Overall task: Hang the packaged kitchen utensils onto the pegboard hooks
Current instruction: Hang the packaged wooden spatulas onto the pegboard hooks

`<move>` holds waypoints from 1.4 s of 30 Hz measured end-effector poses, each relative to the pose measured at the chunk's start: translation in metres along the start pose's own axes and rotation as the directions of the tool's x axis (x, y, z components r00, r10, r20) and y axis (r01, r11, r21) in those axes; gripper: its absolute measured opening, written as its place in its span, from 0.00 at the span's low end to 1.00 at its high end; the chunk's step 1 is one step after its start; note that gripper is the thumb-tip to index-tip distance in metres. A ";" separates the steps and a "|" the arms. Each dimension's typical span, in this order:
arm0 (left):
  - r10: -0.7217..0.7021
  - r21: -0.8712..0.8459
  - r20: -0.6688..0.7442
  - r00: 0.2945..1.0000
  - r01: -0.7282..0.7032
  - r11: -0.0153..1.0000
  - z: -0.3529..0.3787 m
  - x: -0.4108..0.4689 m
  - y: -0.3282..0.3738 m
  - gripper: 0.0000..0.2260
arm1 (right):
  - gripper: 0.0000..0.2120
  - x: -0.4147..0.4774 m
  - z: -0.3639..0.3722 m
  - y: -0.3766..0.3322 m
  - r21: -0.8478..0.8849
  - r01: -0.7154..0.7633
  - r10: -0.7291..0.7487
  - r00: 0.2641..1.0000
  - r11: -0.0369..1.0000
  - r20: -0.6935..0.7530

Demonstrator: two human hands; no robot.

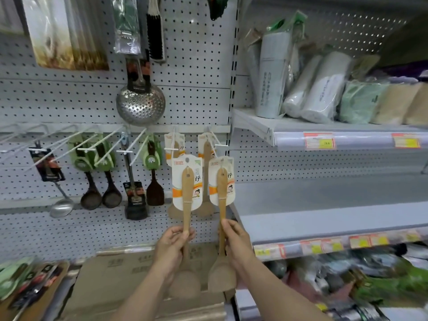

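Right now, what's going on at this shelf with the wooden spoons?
A person is stocking a shop pegboard. The left hand grips the handle of one carded wooden spatula, and the right hand grips a second spatula. Both are held upright, cards on top, in front of the hooks where matching spatulas already hang. I cannot tell whether either card is on a hook yet.

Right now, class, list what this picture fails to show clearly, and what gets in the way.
Head view, price tags: print too small and blurred to read.
Head view, goods at lower right: blurred beyond naming.
Head view, left spatula and right spatula: necks hidden by the left hand and right hand.
Head view, brush: top cut off by the upper edge.
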State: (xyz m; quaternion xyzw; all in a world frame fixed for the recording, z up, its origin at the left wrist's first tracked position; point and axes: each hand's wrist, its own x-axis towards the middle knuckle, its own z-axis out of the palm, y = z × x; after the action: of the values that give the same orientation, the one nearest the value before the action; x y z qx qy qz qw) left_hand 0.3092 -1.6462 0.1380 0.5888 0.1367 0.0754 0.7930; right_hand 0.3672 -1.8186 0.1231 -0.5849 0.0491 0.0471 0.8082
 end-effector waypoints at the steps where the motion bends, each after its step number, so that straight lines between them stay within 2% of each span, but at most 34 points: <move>1: 0.001 -0.001 0.000 1.000 -0.001 1.000 0.001 0.000 -0.001 0.08 | 0.14 0.003 0.000 -0.001 0.003 -0.001 0.001 1.000 1.000 0.004; 5: 0.015 -0.014 -0.021 1.000 -0.015 1.000 0.000 -0.001 -0.005 0.07 | 0.13 0.013 -0.003 0.002 0.013 0.014 -0.014 0.999 1.000 0.041; 9: 0.029 -0.023 -0.062 0.998 -0.030 0.999 -0.003 -0.001 -0.010 0.07 | 0.18 0.017 -0.005 0.009 0.007 0.006 -0.007 0.997 1.000 0.077; 12: 0.026 -0.031 -0.079 0.997 -0.029 0.999 -0.002 -0.002 -0.011 0.07 | 0.17 0.018 -0.006 0.011 0.021 -0.008 0.006 0.995 1.000 0.101; 19: 0.027 -0.045 -0.074 0.997 -0.030 0.999 0.013 -0.006 -0.010 0.07 | 0.19 0.014 -0.017 0.006 0.028 0.000 -0.004 0.989 1.000 0.149; 24: 0.025 -0.054 -0.075 0.997 -0.029 0.998 0.015 -0.010 -0.011 0.08 | 0.17 0.021 -0.016 0.005 -0.005 0.001 -0.001 0.992 1.000 0.123; 31: 0.024 -0.053 -0.093 0.995 -0.029 0.998 0.018 -0.009 -0.007 0.09 | 0.06 0.041 -0.005 0.005 -0.065 -0.028 0.029 0.999 0.997 0.023; 38: 0.031 -0.048 -0.102 0.994 -0.036 0.998 0.021 -0.002 -0.003 0.08 | 0.06 0.081 0.009 -0.016 -0.114 -0.093 0.093 0.996 0.989 -0.002; 42: 0.034 -0.055 -0.105 0.994 -0.040 0.998 0.018 0.003 -0.004 0.08 | 0.10 0.105 0.020 -0.023 -0.117 -0.130 0.130 0.991 0.985 -0.001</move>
State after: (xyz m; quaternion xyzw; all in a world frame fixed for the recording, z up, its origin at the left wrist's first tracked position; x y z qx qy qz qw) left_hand 0.3174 -1.6632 0.1391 0.5638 0.1648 0.1247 0.7996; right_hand 0.4743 -1.8049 0.1365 -0.6268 0.0817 0.1044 0.7678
